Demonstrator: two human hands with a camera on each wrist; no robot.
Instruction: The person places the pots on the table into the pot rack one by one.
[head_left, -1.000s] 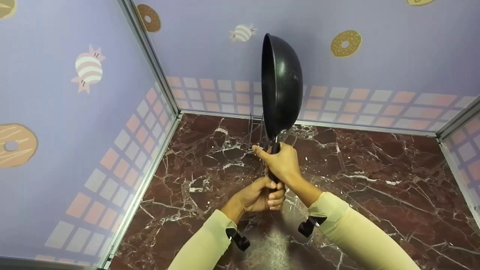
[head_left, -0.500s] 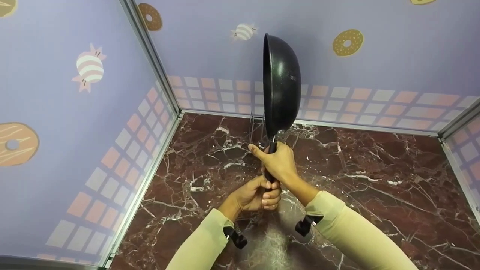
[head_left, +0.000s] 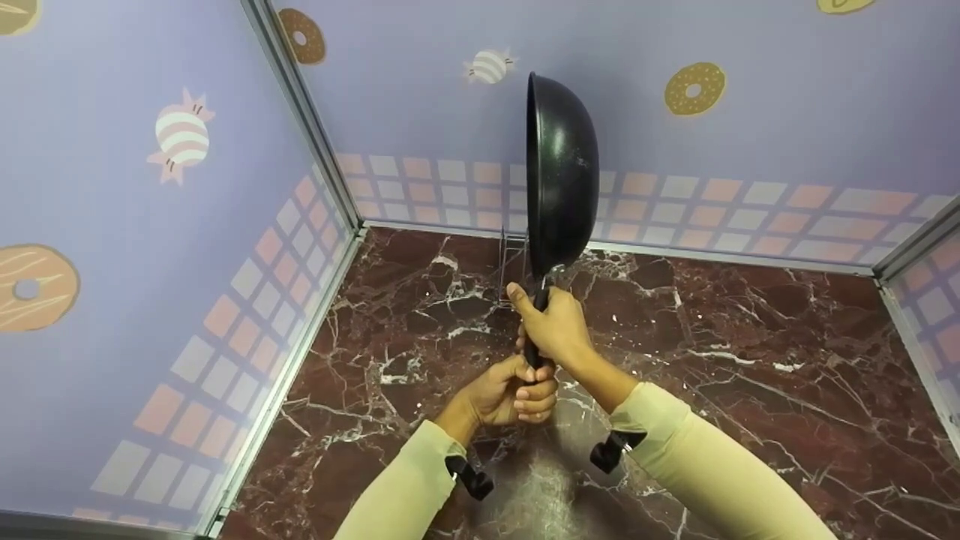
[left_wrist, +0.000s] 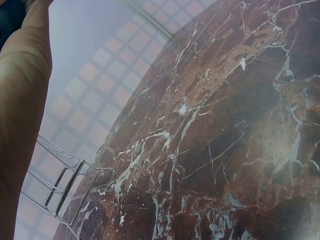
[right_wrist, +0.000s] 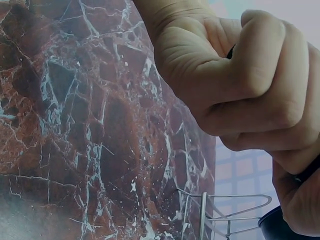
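A deep black wok-shaped frying pan (head_left: pixel 564 172) is held upright on its handle, its open side facing left and its rounded outside facing right. My right hand (head_left: pixel 559 322) grips the upper part of the black handle (head_left: pixel 541 294), just below the bowl, with the thumb pointing up on the left. Below it, my left hand (head_left: pixel 514 391) wraps its fingers round the handle's lower end. In the right wrist view both hands appear, one beyond the other, and a dark piece of the pan (right_wrist: pixel 280 227) shows at the lower right corner.
A thin metal wire rack (head_left: pixel 513 262) stands behind the pan by the back wall, partly hidden; the left wrist view shows its frame (left_wrist: pixel 70 187). Small white bits dot the dark red marbled tabletop (head_left: pixel 750 397). Purple patterned walls (head_left: pixel 420 112) rise at the left, back and right.
The pan has shifted slightly left, with the handle's lower end swinging left between my hands. Both hands have moved a little left with it and keep their grip.
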